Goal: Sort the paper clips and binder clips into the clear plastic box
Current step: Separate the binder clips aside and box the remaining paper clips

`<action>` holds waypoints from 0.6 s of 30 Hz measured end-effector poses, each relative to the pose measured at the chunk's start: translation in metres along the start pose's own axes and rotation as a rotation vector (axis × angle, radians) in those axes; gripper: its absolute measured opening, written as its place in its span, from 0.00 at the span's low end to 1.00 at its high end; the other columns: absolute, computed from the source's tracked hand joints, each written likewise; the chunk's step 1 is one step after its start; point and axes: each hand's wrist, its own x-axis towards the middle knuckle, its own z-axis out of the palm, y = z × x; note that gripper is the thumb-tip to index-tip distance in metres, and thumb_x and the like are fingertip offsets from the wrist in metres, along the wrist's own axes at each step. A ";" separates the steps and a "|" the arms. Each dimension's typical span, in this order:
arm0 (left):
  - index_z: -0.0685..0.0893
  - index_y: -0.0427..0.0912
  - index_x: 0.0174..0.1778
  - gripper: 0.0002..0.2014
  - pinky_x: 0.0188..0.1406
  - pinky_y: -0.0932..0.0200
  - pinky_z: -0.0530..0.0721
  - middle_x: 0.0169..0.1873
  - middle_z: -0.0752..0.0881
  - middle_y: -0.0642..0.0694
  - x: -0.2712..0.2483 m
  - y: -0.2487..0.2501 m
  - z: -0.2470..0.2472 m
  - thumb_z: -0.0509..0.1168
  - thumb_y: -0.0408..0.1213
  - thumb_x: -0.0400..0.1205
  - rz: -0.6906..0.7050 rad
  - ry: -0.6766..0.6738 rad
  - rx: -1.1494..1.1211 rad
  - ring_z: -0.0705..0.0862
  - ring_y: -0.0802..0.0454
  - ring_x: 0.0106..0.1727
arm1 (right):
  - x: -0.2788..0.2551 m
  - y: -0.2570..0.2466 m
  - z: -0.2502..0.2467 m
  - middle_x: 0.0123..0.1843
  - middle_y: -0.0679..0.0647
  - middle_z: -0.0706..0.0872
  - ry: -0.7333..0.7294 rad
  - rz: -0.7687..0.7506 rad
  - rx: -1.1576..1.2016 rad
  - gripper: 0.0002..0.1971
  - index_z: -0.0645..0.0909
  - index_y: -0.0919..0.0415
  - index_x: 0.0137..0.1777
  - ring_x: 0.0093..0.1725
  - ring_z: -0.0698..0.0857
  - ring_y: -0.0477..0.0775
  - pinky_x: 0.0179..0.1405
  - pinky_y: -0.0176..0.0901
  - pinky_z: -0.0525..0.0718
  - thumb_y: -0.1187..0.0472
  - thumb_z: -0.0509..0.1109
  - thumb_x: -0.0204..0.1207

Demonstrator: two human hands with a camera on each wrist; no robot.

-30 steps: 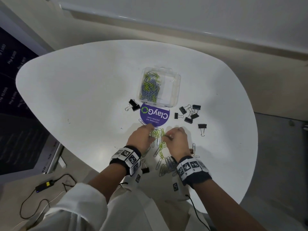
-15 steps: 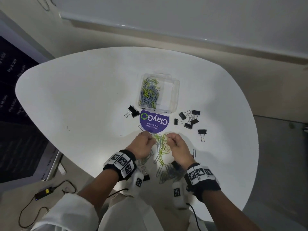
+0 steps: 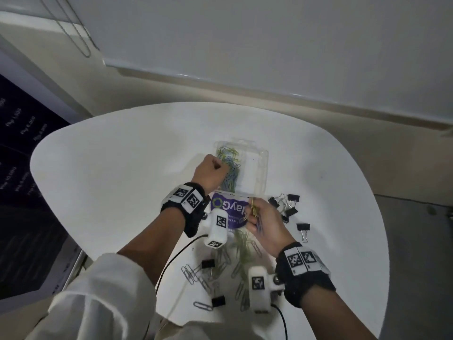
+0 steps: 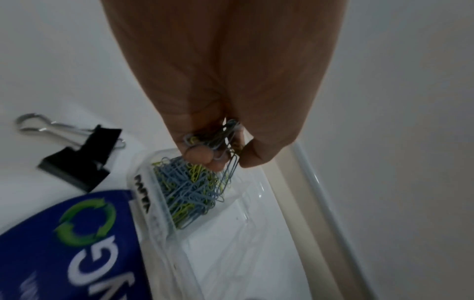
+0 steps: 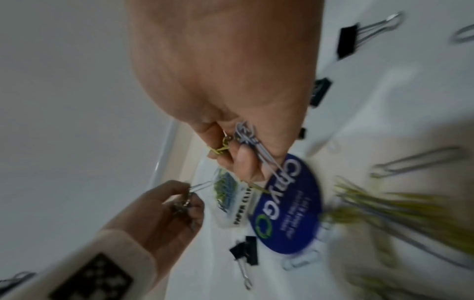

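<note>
The clear plastic box sits at mid-table with blue and yellow-green paper clips piled in its left half. My left hand hovers over that half and grips a bunch of paper clips. Nearer me, over the purple round label, my right hand pinches several yellow and blue paper clips. Loose paper clips lie scattered on the table below my hands. Black binder clips cluster to the right of the box.
The white rounded table has its near edge close to my body. More binder clips and grey paper clips lie by my wrists. One binder clip lies left of the box. A wall ledge runs behind.
Both hands lifted off the loose pile with paper clips. The left hand travelled forward to above the box; the right hand rose and moved a little forward over the purple label.
</note>
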 end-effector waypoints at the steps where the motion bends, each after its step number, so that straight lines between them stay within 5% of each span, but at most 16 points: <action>1: 0.76 0.44 0.45 0.05 0.40 0.55 0.79 0.36 0.80 0.49 0.007 0.001 0.000 0.63 0.41 0.78 0.004 0.019 0.038 0.80 0.51 0.37 | 0.006 -0.010 0.010 0.32 0.51 0.75 0.000 -0.024 -0.003 0.07 0.75 0.58 0.44 0.25 0.63 0.46 0.18 0.35 0.61 0.63 0.58 0.83; 5: 0.76 0.42 0.63 0.12 0.42 0.58 0.77 0.49 0.82 0.45 0.014 0.005 0.001 0.59 0.38 0.84 0.033 0.014 0.191 0.82 0.48 0.43 | 0.038 -0.042 0.047 0.31 0.51 0.73 0.047 -0.122 -0.132 0.09 0.74 0.58 0.43 0.25 0.63 0.46 0.20 0.36 0.60 0.65 0.56 0.83; 10: 0.69 0.41 0.74 0.19 0.39 0.63 0.75 0.50 0.84 0.46 -0.005 -0.008 -0.003 0.53 0.35 0.87 0.148 0.066 0.180 0.84 0.51 0.42 | 0.083 -0.057 0.073 0.37 0.55 0.76 0.109 -0.243 -0.457 0.09 0.76 0.61 0.50 0.29 0.71 0.48 0.25 0.40 0.68 0.64 0.54 0.83; 12: 0.72 0.41 0.73 0.18 0.47 0.63 0.78 0.54 0.82 0.49 -0.014 -0.017 -0.006 0.55 0.34 0.86 0.201 0.067 0.160 0.84 0.51 0.49 | 0.093 -0.057 0.077 0.44 0.54 0.81 0.132 -0.257 -0.574 0.12 0.77 0.60 0.60 0.37 0.79 0.50 0.34 0.43 0.78 0.62 0.55 0.84; 14: 0.75 0.42 0.70 0.18 0.56 0.57 0.81 0.59 0.82 0.47 -0.020 -0.027 -0.009 0.57 0.32 0.84 0.228 0.076 0.150 0.83 0.51 0.54 | 0.100 -0.055 0.077 0.56 0.53 0.84 0.130 -0.262 -0.666 0.17 0.76 0.57 0.68 0.52 0.84 0.50 0.54 0.48 0.85 0.58 0.56 0.83; 16: 0.78 0.43 0.68 0.17 0.58 0.53 0.83 0.58 0.83 0.46 -0.024 -0.037 -0.009 0.58 0.31 0.83 0.238 0.084 0.139 0.84 0.52 0.53 | 0.103 -0.050 0.075 0.69 0.52 0.81 0.116 -0.282 -0.762 0.26 0.74 0.55 0.74 0.67 0.81 0.52 0.70 0.55 0.80 0.51 0.56 0.77; 18: 0.78 0.43 0.68 0.18 0.58 0.53 0.84 0.57 0.83 0.46 -0.029 -0.045 -0.008 0.59 0.30 0.82 0.247 0.093 0.137 0.84 0.52 0.52 | 0.103 -0.046 0.072 0.76 0.52 0.77 0.086 -0.305 -0.832 0.29 0.70 0.53 0.79 0.73 0.77 0.54 0.75 0.58 0.76 0.50 0.55 0.76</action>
